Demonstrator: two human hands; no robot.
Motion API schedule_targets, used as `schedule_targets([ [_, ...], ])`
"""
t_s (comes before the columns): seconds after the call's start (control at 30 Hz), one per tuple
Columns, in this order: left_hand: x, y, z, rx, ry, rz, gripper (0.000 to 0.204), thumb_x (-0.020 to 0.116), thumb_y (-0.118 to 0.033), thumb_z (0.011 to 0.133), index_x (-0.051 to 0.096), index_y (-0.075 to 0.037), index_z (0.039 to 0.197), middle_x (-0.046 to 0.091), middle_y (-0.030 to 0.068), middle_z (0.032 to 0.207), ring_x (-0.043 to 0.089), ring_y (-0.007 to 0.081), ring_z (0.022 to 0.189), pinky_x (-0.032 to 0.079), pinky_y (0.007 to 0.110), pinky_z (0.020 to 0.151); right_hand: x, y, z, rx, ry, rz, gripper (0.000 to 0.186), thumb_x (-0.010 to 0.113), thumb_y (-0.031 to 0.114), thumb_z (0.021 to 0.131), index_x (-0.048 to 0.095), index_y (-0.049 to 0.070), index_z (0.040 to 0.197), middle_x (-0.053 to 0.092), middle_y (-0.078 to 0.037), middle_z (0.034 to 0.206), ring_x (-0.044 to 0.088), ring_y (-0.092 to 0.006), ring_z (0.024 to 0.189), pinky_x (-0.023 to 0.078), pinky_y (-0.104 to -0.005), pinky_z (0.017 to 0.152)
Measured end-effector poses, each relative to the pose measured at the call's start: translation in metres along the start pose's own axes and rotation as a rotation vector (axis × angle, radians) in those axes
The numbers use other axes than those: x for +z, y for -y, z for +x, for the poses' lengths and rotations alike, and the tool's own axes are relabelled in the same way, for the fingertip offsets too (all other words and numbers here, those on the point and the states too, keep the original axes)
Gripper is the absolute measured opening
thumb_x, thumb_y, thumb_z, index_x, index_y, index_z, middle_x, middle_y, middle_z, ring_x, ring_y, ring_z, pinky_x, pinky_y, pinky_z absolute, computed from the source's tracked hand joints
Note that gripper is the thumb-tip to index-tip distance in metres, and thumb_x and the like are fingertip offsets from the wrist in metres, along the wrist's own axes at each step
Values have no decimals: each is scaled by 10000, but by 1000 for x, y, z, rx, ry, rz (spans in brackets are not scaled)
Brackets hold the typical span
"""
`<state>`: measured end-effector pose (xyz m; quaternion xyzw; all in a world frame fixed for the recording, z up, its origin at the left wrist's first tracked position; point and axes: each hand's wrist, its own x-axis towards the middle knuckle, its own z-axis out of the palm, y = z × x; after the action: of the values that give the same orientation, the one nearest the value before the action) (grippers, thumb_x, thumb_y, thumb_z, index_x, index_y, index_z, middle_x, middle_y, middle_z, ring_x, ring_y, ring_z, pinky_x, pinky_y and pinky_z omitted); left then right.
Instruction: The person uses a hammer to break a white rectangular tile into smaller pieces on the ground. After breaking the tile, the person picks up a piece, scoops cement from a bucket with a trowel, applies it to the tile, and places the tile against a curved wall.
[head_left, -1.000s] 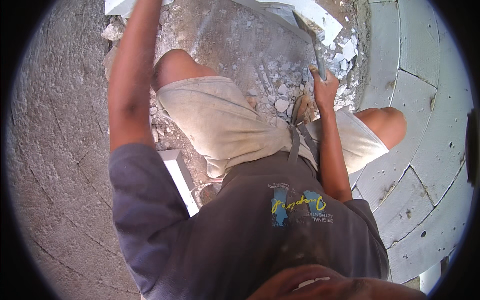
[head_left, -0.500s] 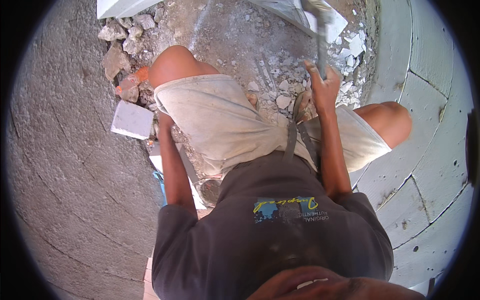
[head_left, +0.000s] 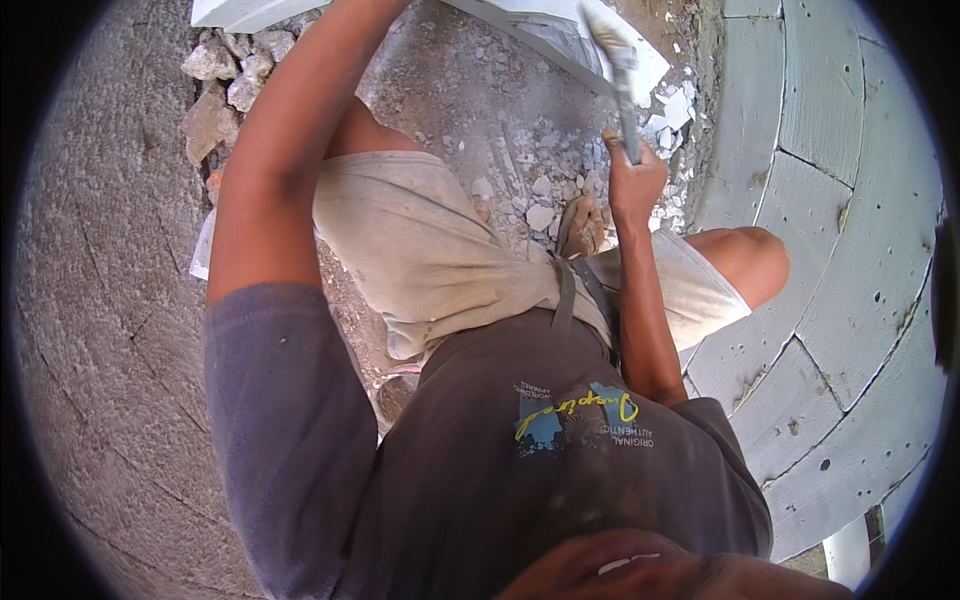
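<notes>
My right hand grips the handle of a long grey chopping tool, whose dusty head points up over a white block at the top of the view. My left arm stretches up past my knee toward that block. Its hand passes out of the picture at the top edge, so I cannot see what it touches. I crouch in pale shorts over ground strewn with white chips.
A curved wall of pale grey blocks runs down the right side. Several rough stones lie at the upper left, with a white slab piece beside my left leg. A white pipe stands at the lower right.
Half a second ago my left arm hung down beside my leg. Now it is stretched up to the top edge. My right hand still holds the tool raised.
</notes>
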<state>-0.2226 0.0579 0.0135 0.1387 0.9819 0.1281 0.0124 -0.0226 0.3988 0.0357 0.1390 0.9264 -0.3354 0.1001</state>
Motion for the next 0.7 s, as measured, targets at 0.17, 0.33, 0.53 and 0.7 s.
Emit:
schedule_targets([
  [0.17, 49, -3, 4, 54, -212, 0, 841, 537, -749, 902, 649, -43, 1346, 577, 249, 1431, 417, 420, 1439, 144, 591, 1244, -7, -15, 4, -372, -175, 598, 378, 640, 293, 1031, 615, 68, 729, 474, 30, 615, 389, -77, 558, 331, -305, 516],
  [0.33, 51, -1, 5, 22, -220, 20, 819, 529, -763, 896, 704, -65, 1287, 584, 254, 1417, 419, 440, 1430, 155, 612, 1234, 47, -46, 24, 98, 114, -372, 436, 701, 357, 929, 744, -52, 1076, 710, -300, 874, 719, -388, 926, 525, -483, 832],
  [0.53, 43, -1, 31, -43, -64, 14, 863, 516, -800, 870, 756, -32, 1181, 642, 272, 1328, 502, 452, 1353, 251, 600, 1197, -17, 13, 12, -247, -8, 252, 344, 708, 289, 966, 708, -2, 783, 595, -7, 628, 495, -101, 587, 388, -291, 542],
  [0.7, 44, -2, 39, -66, -109, 17, 868, 521, -815, 854, 775, -36, 1143, 650, 281, 1310, 515, 454, 1338, 261, 595, 1191, -10, -3, 44, -553, -181, 567, 306, 612, 243, 1010, 712, 25, 821, 523, -12, 624, 502, -123, 544, 448, -358, 514],
])
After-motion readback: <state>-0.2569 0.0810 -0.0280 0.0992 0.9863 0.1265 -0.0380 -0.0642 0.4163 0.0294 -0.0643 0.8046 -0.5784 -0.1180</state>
